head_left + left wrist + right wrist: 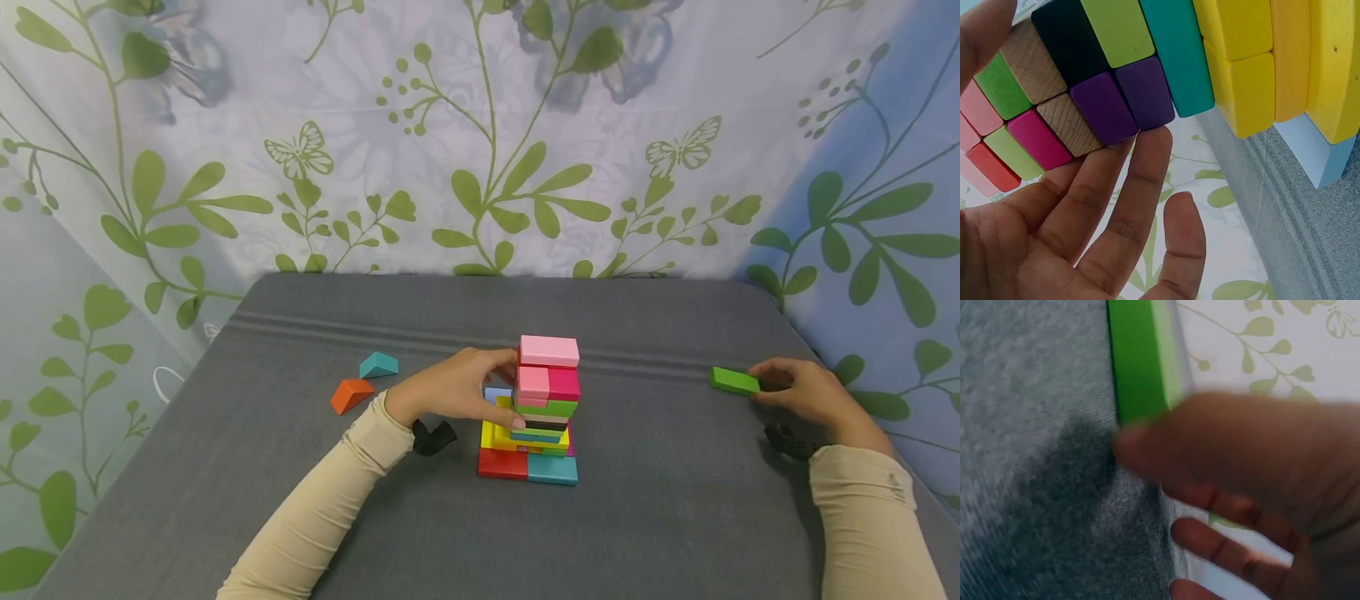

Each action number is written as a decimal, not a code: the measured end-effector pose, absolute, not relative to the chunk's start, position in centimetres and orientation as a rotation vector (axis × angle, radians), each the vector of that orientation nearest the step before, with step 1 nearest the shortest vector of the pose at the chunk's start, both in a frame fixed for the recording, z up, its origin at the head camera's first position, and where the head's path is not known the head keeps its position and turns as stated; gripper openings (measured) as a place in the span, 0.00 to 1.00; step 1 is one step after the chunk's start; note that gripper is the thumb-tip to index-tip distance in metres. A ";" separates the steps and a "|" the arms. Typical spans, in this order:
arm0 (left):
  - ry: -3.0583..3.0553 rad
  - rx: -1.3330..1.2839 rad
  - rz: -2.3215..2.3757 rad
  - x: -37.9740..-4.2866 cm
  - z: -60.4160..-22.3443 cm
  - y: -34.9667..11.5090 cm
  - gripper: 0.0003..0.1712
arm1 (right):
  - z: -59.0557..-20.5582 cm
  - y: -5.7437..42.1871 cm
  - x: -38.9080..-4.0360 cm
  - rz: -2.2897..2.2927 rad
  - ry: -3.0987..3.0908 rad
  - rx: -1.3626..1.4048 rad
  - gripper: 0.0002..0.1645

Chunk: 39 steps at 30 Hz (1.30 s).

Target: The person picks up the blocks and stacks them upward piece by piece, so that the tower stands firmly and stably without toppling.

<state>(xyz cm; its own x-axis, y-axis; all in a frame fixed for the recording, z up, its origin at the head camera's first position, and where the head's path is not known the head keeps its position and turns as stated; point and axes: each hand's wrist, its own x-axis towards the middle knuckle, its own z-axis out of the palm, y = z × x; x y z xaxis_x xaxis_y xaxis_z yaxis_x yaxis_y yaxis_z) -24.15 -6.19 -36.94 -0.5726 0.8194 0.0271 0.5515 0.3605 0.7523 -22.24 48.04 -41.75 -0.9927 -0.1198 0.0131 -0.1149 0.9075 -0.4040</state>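
A stack of colored wooden blocks (pixel 546 408) stands mid-table, wider at its red, teal and yellow base, with a pink block on top. My left hand (pixel 457 387) holds its left side, thumb toward the front and fingers behind. In the left wrist view, the fingertips (pixel 1152 140) touch the purple blocks (pixel 1105 109) and others beside them. Far to the right, my right hand (pixel 810 396) pinches the near end of a green block (pixel 733 381) lying low at the table. The right wrist view shows the thumb (pixel 1141 447) at the end of that block, blurred.
Left of the stack lie a teal triangular block (pixel 378 365) and an orange one (pixel 351 395). The grey-covered table (pixel 645 517) ends at a leaf-patterned curtain (pixel 480 125) behind and at the sides. A light blue block (pixel 1322 153) sits by the yellow base blocks.
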 end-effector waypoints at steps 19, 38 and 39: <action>2.281 1.198 1.041 -24.1 -36.9 -6.2 0.43 | -37.8 40.2 -22.5 -1.321 3.028 -0.525 0.18; 2.289 1.208 1.039 -24.2 -36.8 -6.2 0.45 | -35.0 29.9 -20.5 -2.027 2.459 -1.258 0.27; 2.289 1.207 1.040 -24.1 -36.8 -6.2 0.46 | -35.0 29.5 -20.5 -2.016 2.457 -1.298 0.27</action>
<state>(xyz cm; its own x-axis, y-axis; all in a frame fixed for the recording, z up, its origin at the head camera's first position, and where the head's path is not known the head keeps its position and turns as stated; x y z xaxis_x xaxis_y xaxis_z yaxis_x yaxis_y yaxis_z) -24.15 -6.21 -36.83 -0.5753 0.8174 0.0288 0.5594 0.3676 0.7429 -20.47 29.54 -35.03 -0.6779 -0.3612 0.6403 -0.6985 0.0450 -0.7142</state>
